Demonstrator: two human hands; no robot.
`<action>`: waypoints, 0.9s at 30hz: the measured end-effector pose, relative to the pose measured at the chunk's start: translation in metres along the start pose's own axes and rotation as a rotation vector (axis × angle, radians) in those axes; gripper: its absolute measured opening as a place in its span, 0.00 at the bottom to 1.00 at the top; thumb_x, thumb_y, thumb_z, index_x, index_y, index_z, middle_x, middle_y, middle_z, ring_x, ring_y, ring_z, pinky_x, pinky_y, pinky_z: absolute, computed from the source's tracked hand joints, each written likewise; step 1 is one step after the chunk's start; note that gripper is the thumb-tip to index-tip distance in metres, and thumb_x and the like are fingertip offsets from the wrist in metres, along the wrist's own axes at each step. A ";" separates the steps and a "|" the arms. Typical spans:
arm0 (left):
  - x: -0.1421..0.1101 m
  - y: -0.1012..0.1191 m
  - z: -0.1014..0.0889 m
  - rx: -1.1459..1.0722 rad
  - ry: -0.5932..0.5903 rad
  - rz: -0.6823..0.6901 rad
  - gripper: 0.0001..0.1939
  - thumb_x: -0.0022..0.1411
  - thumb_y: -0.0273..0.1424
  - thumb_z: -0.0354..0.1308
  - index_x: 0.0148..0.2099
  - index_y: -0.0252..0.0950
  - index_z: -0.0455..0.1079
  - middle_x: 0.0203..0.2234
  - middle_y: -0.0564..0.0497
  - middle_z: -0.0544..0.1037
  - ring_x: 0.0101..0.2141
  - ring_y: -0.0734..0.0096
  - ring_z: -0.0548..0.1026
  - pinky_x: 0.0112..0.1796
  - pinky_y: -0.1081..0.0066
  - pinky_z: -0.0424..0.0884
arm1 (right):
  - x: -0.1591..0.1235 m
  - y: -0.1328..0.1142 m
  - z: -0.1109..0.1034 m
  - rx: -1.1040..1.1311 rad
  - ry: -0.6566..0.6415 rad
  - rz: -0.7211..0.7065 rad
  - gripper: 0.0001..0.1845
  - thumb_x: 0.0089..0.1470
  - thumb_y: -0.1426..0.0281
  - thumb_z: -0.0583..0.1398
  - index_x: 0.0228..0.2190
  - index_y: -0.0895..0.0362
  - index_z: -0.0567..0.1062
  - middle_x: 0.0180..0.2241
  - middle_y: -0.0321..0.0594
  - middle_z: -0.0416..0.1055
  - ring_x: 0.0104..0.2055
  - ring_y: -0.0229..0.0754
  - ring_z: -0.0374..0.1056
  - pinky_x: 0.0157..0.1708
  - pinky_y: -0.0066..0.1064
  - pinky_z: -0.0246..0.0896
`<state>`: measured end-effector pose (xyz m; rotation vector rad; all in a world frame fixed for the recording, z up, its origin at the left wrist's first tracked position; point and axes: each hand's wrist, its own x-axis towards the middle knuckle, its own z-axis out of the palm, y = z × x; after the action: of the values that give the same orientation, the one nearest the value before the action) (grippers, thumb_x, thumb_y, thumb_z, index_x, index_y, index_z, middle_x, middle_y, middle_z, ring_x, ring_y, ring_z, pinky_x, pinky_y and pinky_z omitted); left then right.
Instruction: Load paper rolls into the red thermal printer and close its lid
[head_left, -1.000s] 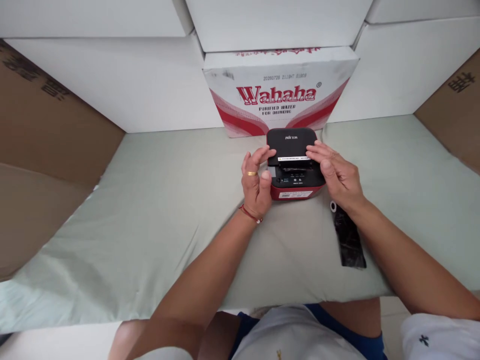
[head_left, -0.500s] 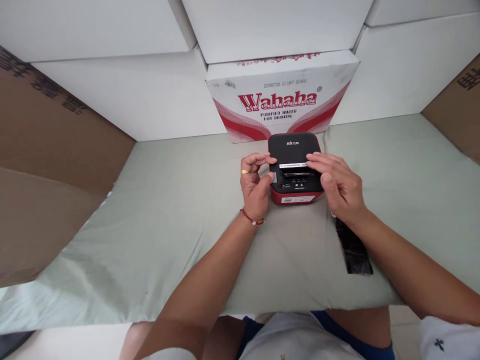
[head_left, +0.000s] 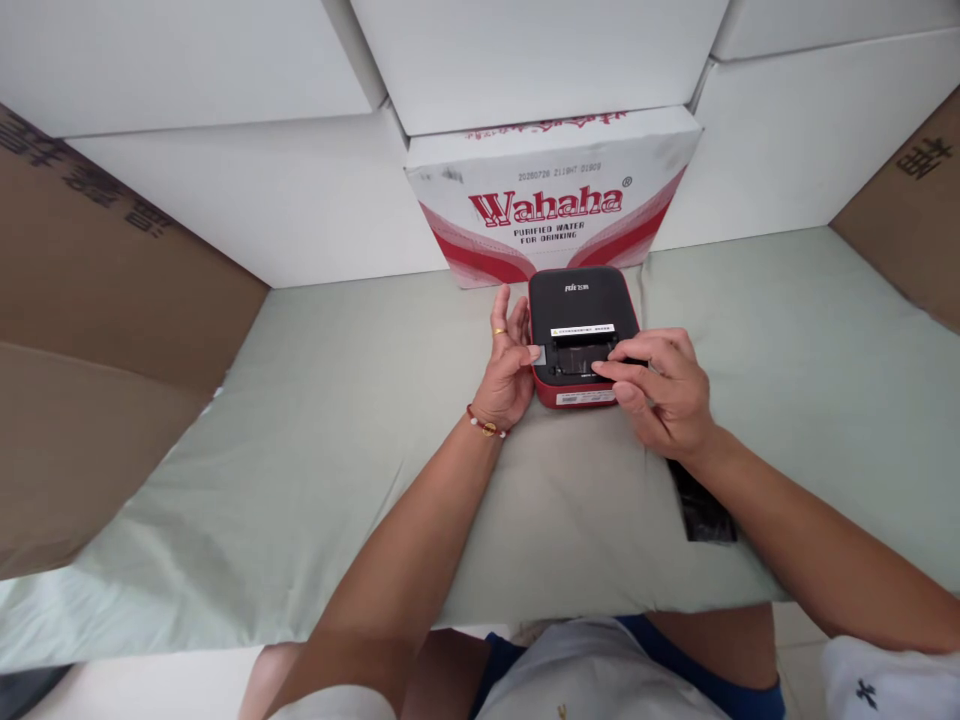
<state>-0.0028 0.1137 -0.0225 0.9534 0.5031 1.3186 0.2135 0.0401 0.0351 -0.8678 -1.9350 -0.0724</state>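
On the cloth stands a small receipt printer (head_left: 581, 310) with a black top and red sides. A dark glossy strip (head_left: 579, 360) lies over the slot and the front of its top. My left hand (head_left: 510, 365) is at the printer's left side, thumb on a grey tab (head_left: 539, 356) and the other fingers stretched up and apart. The bent fingers of my right hand (head_left: 664, 385) are at the right end of the dark strip, fingertips on it; the thumb is lower, by the printer's front right corner. Whether the strip is firmly pinched is hard to see.
A Wahaha water carton (head_left: 551, 205) stands right behind the printer, with white boxes (head_left: 247, 190) stacked around it. Brown cartons (head_left: 97, 330) flank the table. A loose black strip (head_left: 705, 505) lies on the green cloth (head_left: 360, 400) under my right wrist.
My right fingers have moved inward and down over the printer's front. The dark strip now covers the front buttons. My left fingers have lifted off the top, with the thumb on the tab.
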 end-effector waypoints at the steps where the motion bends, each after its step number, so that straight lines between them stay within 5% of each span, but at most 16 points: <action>1: 0.000 -0.001 -0.002 0.033 -0.007 0.010 0.51 0.54 0.38 0.75 0.74 0.66 0.56 0.74 0.57 0.64 0.78 0.57 0.54 0.77 0.52 0.50 | 0.000 0.001 0.000 -0.002 -0.001 -0.002 0.14 0.71 0.68 0.59 0.48 0.49 0.85 0.42 0.43 0.82 0.48 0.51 0.70 0.49 0.49 0.69; 9: 0.003 -0.009 -0.014 0.172 -0.020 0.023 0.54 0.53 0.46 0.78 0.75 0.66 0.53 0.78 0.52 0.58 0.77 0.54 0.58 0.70 0.54 0.66 | 0.014 -0.001 -0.012 -0.017 -0.129 0.133 0.20 0.70 0.54 0.57 0.37 0.43 0.88 0.37 0.41 0.84 0.45 0.52 0.76 0.48 0.51 0.71; 12: 0.003 -0.012 -0.008 0.151 -0.008 0.052 0.46 0.55 0.48 0.75 0.72 0.59 0.60 0.75 0.50 0.63 0.75 0.52 0.62 0.69 0.53 0.66 | 0.044 0.000 -0.021 0.096 -0.246 0.332 0.27 0.73 0.51 0.54 0.34 0.47 0.87 0.37 0.42 0.85 0.41 0.49 0.78 0.46 0.45 0.73; 15: 0.003 -0.012 -0.003 0.140 0.034 0.082 0.38 0.56 0.48 0.73 0.67 0.52 0.67 0.72 0.48 0.68 0.73 0.51 0.65 0.70 0.52 0.65 | 0.083 0.013 -0.021 0.038 -0.467 0.533 0.21 0.71 0.54 0.57 0.37 0.50 0.87 0.35 0.39 0.85 0.35 0.46 0.78 0.38 0.39 0.72; 20: 0.005 -0.009 0.000 0.101 0.031 0.074 0.37 0.56 0.46 0.72 0.65 0.49 0.67 0.71 0.47 0.70 0.73 0.52 0.64 0.72 0.52 0.60 | 0.124 0.043 0.009 -0.369 -0.882 0.430 0.16 0.62 0.70 0.62 0.45 0.49 0.88 0.41 0.41 0.87 0.41 0.50 0.79 0.39 0.39 0.67; 27: 0.007 -0.010 0.000 0.096 0.030 0.074 0.37 0.55 0.47 0.73 0.65 0.49 0.67 0.71 0.48 0.70 0.73 0.51 0.65 0.71 0.51 0.60 | 0.124 0.051 0.043 -0.640 -0.946 0.401 0.15 0.53 0.68 0.70 0.44 0.50 0.89 0.41 0.51 0.86 0.42 0.61 0.79 0.39 0.46 0.69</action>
<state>0.0050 0.1203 -0.0294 1.0411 0.5637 1.3868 0.1782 0.1616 0.0965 -1.9651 -2.5890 -0.0433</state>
